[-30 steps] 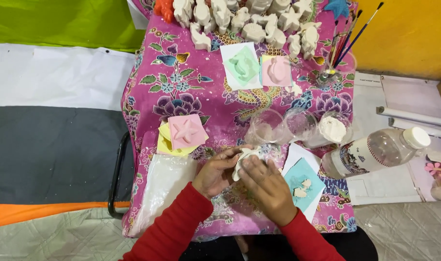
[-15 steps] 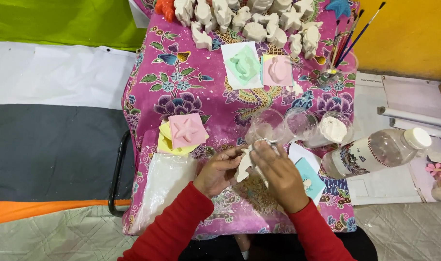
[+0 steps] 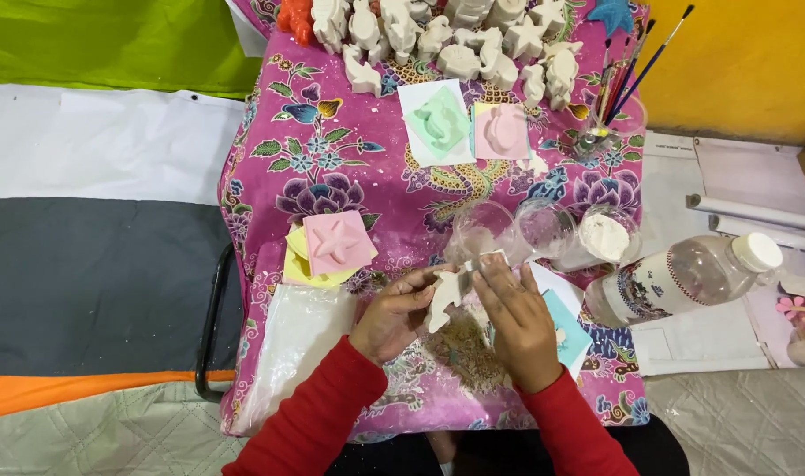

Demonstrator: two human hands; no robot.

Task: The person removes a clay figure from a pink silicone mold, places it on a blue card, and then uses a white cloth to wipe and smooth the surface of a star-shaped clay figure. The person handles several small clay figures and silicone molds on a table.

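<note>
head view, looking straight down: a small table (image 3: 332,150) draped in a bright pink floral cloth, with two hands in red sleeves meeting near its front edge. the left hand (image 3: 394,313) has its grip closed around a small white plaster figure (image 3: 447,295), pinching it from the left side between thumb and fingers. the right hand (image 3: 519,328) lies against the figure's right side, fingers pressed to it together with a small pale scrap at the fingertips; what that scrap is cannot be told, so this grip is best described as fingers curled onto the figure rather than fully clenched. the figure sits just above the cloth, between the two hands, in front of three clear plastic cups (image 3: 544,231), one of them holding white powder. to the right, a clear plastic bottle (image 3: 680,280) with a white cap lies on its side, partly off the table's edge. left of the hands is a stack of yellow and pink squares topped by a pink starfish mould (image 3: 336,242). further back lie a green mould (image 3: 438,123) and a pink mould (image 3: 501,132) on white paper, then a crowd of unpainted white plaster figures (image 3: 473,40) along the far edge, and a jar of paintbrushes (image 3: 618,84) at the far right. the held figure looks light, stiff and chalky, probably brittle at its thin projecting parts and dusty to the touch; it seems safest held by its thicker middle body, with gentle pressure.
</note>
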